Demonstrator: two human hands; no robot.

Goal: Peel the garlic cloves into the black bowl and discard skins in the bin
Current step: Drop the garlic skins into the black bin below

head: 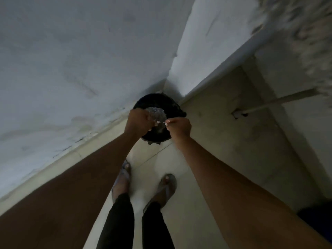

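Person's standing right over the black bin (172, 106) tucked in the wall corner, left hand (138, 123) curled around a wad of pale garlic skins (157, 113) just above its opening, right hand (179, 128) pinching a scrap beside it.

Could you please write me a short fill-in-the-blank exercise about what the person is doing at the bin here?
1. Both hands, the left hand and the right hand, are held over the black ____.
2. The bin stands on the floor in a ____ between two walls.
3. The pale skins are bunched in the ____ hand.

Missing words: bin; corner; left
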